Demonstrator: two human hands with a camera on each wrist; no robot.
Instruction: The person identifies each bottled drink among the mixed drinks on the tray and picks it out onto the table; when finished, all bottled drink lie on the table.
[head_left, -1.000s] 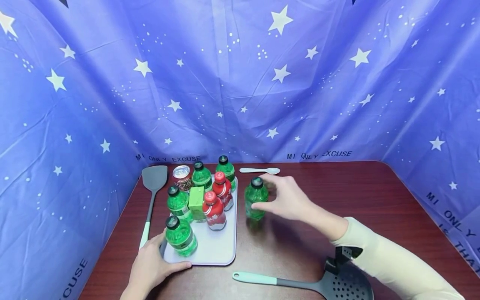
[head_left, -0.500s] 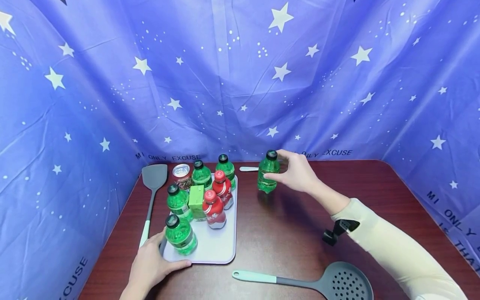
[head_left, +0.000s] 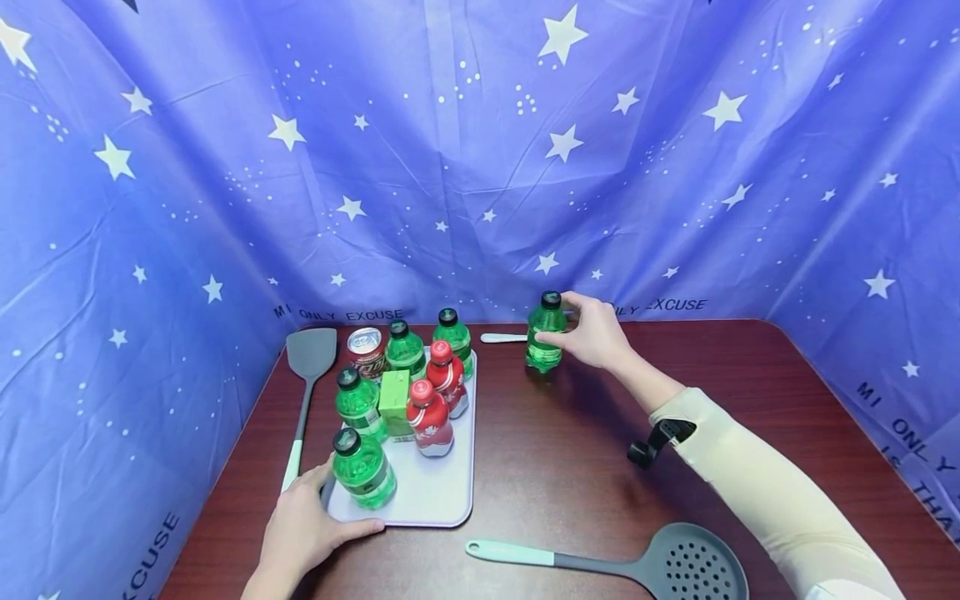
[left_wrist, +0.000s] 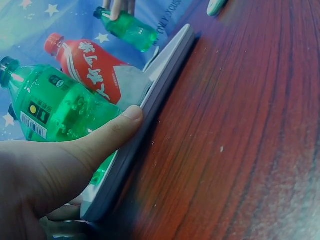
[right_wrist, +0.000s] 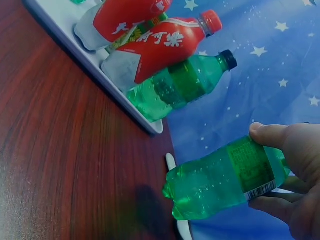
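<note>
My right hand (head_left: 596, 333) grips a green soda bottle (head_left: 545, 342) with a black cap, upright beyond the tray's right side near the back of the table. In the right wrist view, thumb and fingers wrap the upper part of this bottle (right_wrist: 220, 182), its base close over the table. My left hand (head_left: 303, 525) holds the near left corner of a white tray (head_left: 427, 504), thumb along the front rim. Beside that hand a green bottle (head_left: 363, 471) stands on the tray. Two red bottles (head_left: 431, 425), a green carton (head_left: 395, 404) and more green bottles fill the tray's middle and back.
A brown can (head_left: 366, 354) is at the tray's back left. A grey spatula (head_left: 305, 383) lies left of the tray, a skimmer (head_left: 600, 567) at the front. A white spoon (head_left: 502, 338) lies at the back, partly behind the held bottle. A starry curtain (head_left: 480, 167) encloses the table.
My right hand has carried the green bottle away from me and to the right, from beside the tray to the back, where it now overlaps the spoon. The left hand stays at the tray corner.
</note>
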